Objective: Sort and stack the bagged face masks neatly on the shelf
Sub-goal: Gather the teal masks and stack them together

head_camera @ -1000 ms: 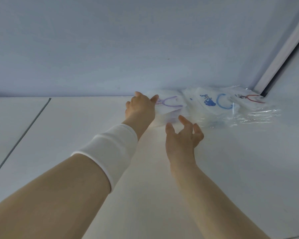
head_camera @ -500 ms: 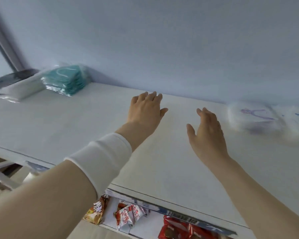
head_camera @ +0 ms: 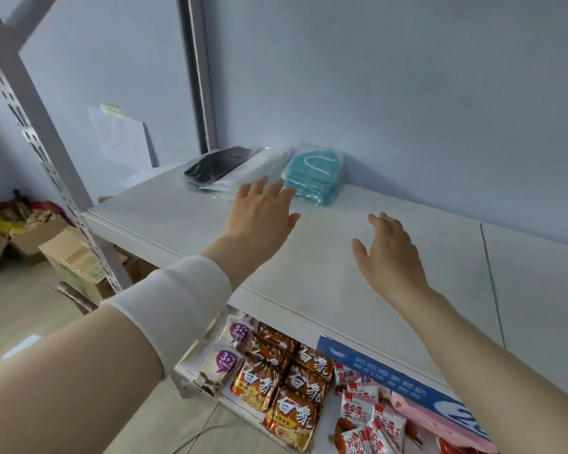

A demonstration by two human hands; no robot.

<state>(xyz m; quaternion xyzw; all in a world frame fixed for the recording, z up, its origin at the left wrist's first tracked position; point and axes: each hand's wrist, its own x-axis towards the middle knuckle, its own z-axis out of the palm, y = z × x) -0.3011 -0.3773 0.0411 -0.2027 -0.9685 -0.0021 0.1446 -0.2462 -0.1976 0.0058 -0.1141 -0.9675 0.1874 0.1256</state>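
Three bagged mask stacks lie at the back left of the white shelf (head_camera: 325,283): a teal stack (head_camera: 315,176), a white stack (head_camera: 259,168) beside it and a black stack (head_camera: 218,165) furthest left. My left hand (head_camera: 263,211) hovers with fingers spread just in front of the teal and white stacks, holding nothing. My right hand (head_camera: 387,253) floats above the bare shelf to the right, fingers relaxed and empty. The other mask bags seen earlier are out of frame.
A perforated shelf upright (head_camera: 36,126) stands at the left. The lower shelf holds noodle packets (head_camera: 289,388) and snack bags (head_camera: 371,417). Cardboard boxes (head_camera: 73,260) sit on the floor at left. A paper sheet (head_camera: 122,139) hangs on the wall.
The view has swung left, away from the printed mask bags toward the teal, white and black stacks. Both hands have travelled left along the shelf, empty.
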